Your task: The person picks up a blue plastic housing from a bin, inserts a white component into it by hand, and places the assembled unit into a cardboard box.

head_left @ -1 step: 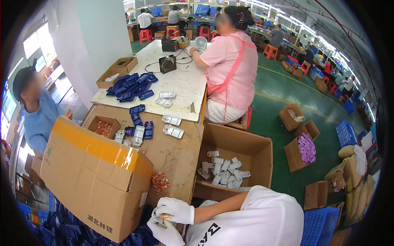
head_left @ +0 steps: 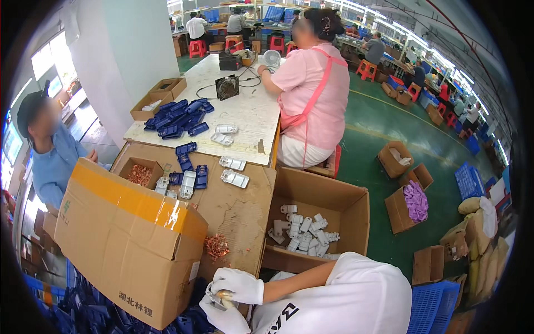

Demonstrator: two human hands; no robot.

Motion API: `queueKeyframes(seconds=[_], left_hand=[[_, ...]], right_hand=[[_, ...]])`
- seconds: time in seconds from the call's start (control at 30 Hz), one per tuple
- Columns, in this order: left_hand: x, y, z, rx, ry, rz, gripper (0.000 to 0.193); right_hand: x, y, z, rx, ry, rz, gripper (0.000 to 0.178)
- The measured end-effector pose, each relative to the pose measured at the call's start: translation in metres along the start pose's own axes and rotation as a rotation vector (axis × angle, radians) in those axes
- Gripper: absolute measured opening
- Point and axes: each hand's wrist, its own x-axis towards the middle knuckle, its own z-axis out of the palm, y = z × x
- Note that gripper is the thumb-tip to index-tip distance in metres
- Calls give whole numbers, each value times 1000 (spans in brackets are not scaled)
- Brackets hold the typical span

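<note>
Both gloved hands meet low over a small white part [head_left: 221, 296]: right hand [head_left: 240, 285] fingers curled on top, left hand [head_left: 222, 317] cupping beneath, beside the cardboard box [head_left: 122, 239].

- Both gloved hands, left hand [head_left: 222, 317] and right hand [head_left: 240, 285], clasp a small white part [head_left: 218, 299].
- Copper pieces [head_left: 217, 245] just above hands; taped carton [head_left: 125, 239] to their left.

Looked down from head height through one wide fisheye, faced forward over a cardboard-topped bench [head_left: 239, 214] close below, gloved hands at the lower edge, factory hall far behind, edges bent.
</note>
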Motion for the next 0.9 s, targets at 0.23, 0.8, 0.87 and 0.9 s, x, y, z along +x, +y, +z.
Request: queueKeyframes(seconds=[0.23, 0.8, 0.87, 0.9], left_hand=[[-2, 7, -1, -12, 16, 34, 21], [-5, 6, -3, 79, 11, 118, 19], [-6, 5, -5, 68, 8, 107, 19], [-7, 5, -6, 64, 8, 95, 20]], right_hand=[[-3, 0, 1, 46, 133, 34, 13], [4, 10, -20, 381, -244, 416, 28], [4, 9, -18, 423, -256, 428, 27], [4, 8, -17, 425, -261, 427, 27]])
